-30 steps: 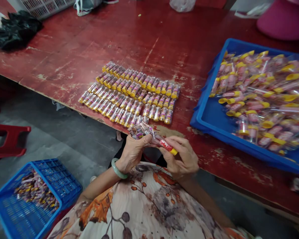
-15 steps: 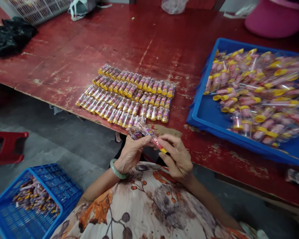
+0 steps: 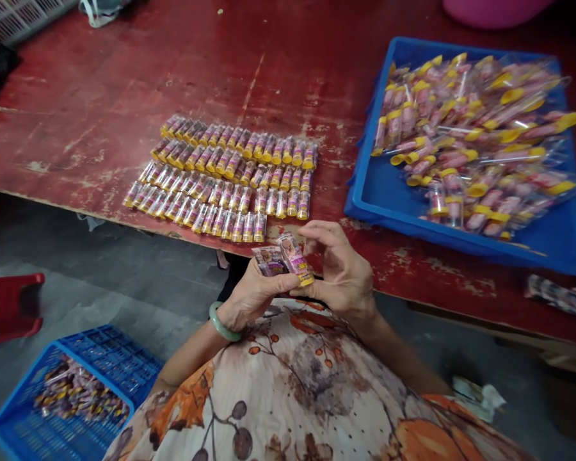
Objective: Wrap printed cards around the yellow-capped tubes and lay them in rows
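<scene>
Left hand: thumb pinching wrapped tube, printed packets beside it.
Right hand: fingers now lifted off, apart from thumb; gripped yellow end earlier.
Tube print: purple showing now, red before.
Rows: finished-looking tubes on red table, unchanged.
Blue tray: right, loose tubes heaped.

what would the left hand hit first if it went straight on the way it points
Probably the right hand, close beyond the left hand and the tube at its thumb; exact depth is unclear.
</scene>
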A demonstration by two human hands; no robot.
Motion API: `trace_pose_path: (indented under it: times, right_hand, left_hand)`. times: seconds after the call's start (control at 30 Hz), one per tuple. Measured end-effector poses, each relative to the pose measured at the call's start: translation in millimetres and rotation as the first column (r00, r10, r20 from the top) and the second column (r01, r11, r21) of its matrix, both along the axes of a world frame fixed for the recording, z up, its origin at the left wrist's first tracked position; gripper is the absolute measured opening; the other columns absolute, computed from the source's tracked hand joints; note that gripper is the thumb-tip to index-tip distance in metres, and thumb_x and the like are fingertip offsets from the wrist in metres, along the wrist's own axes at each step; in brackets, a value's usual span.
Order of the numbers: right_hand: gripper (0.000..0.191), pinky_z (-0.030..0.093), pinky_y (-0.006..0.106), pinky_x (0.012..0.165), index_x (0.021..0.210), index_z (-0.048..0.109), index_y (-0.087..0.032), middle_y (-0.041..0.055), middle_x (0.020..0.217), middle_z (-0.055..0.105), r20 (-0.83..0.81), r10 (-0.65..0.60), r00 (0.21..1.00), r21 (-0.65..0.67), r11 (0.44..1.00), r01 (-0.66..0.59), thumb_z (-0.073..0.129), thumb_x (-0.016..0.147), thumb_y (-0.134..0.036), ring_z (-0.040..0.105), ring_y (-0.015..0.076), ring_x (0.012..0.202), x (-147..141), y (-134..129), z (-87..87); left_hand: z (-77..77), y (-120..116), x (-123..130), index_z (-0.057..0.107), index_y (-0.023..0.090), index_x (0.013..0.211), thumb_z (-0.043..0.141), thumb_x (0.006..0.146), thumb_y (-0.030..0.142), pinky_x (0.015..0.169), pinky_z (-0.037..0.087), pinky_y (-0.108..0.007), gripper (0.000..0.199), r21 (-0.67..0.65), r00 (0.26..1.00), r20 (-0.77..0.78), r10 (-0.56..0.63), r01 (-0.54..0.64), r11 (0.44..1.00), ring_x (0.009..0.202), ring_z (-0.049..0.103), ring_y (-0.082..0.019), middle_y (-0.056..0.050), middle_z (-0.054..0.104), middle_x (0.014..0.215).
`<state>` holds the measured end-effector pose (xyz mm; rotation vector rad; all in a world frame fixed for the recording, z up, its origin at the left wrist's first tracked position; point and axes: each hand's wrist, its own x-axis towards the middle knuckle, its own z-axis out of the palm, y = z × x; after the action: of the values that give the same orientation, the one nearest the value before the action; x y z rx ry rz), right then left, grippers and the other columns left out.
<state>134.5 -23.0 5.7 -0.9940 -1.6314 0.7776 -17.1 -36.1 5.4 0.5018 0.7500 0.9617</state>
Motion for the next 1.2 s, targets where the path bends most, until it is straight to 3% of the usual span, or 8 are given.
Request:
trace_pose_path:
  times: [0.13, 0.27, 0.47, 0.73, 0.9, 1.2]
  right_hand:
    - [0.062, 0.047, 0.039, 0.079, 0.124, 0.059, -0.03, 0.0066, 0.116, 0.054, -0.029, 0.006, 1.0, -0.012, 1.0, -0.006, 0.081, 0.067, -0.042, 0.051, 0.0181, 0.082, 0.9, -3.8, -1.5]
    - [0.056, 0.047, 0.036, 0.078, 0.123, 0.06, -0.03, 0.0058, 0.114, 0.055, -0.044, 0.01, 0.999, -0.034, 0.999, -0.011, 0.08, 0.07, -0.03, 0.053, 0.018, 0.086, 3.2, -7.6, -1.2]
    - [0.051, 0.05, 0.037, 0.082, 0.12, 0.063, -0.031, 0.0056, 0.111, 0.059, -0.068, 0.069, 0.995, 0.008, 0.998, -0.068, 0.077, 0.072, -0.016, 0.058, 0.0221, 0.101, 6.3, -12.4, 1.7]
    - [0.046, 0.056, 0.034, 0.073, 0.123, 0.063, -0.029, 0.0074, 0.11, 0.065, 0.06, -0.013, 0.998, 0.206, 0.979, 0.0, 0.064, 0.081, -0.011, 0.064, 0.0205, 0.094, 5.3, -17.7, 3.2]
    - [0.047, 0.056, 0.032, 0.068, 0.126, 0.062, -0.028, 0.0091, 0.11, 0.065, 0.14, -0.002, 0.99, 0.24, 0.97, -0.032, 0.061, 0.083, -0.009, 0.066, 0.0199, 0.091, 4.7, -19.2, 6.3]
    - [0.047, 0.055, 0.034, 0.07, 0.128, 0.06, -0.026, 0.0101, 0.108, 0.066, 0.176, -0.146, 0.974, 0.348, 0.934, 0.077, 0.058, 0.084, -0.009, 0.065, 0.0211, 0.09, -1.5, -24.5, 0.3]
  left_hand:
    - [-3.7, -0.7, 0.1, 0.068, 0.017, 0.096, 0.088, 0.056, 0.029, 0.071, 0.05, -0.029, 0.046, -0.007, 1.0, -0.008, -0.016, 0.016, 1.0, 0.072, 0.061, -0.014, -0.001, 0.069, 0.084]
    - [-4.2, -1.3, 0.0, 0.068, 0.014, 0.086, 0.083, 0.064, 0.034, 0.071, 0.051, -0.031, 0.033, 0.026, 0.996, -0.042, -0.085, 0.086, 0.996, 0.066, 0.062, -0.014, -0.002, 0.068, 0.075]
    - [-0.5, 0.7, -3.1, 0.07, 0.016, 0.09, 0.083, 0.066, 0.029, 0.073, 0.053, -0.028, 0.03, 0.034, 0.998, -0.016, -0.054, 0.054, 0.998, 0.071, 0.065, -0.013, -0.002, 0.071, 0.083]
    - [-4.2, 2.1, -9.4, 0.07, 0.016, 0.093, 0.078, 0.072, 0.03, 0.065, 0.057, -0.031, 0.027, 0.084, 0.986, 0.053, -0.159, 0.154, 0.984, 0.066, 0.066, -0.016, -0.005, 0.072, 0.081]
    - [-0.8, 1.1, -10.8, 0.07, 0.017, 0.091, 0.081, 0.068, 0.031, 0.063, 0.056, -0.031, 0.029, 0.052, 0.986, 0.026, -0.164, 0.163, 0.985, 0.064, 0.066, -0.016, -0.005, 0.072, 0.085]
    - [-3.6, -2.3, -5.7, 0.07, 0.016, 0.092, 0.083, 0.067, 0.03, 0.063, 0.056, -0.028, 0.032, 0.032, 0.99, 0.037, -0.133, 0.132, 0.991, 0.066, 0.066, -0.015, -0.003, 0.071, 0.084]
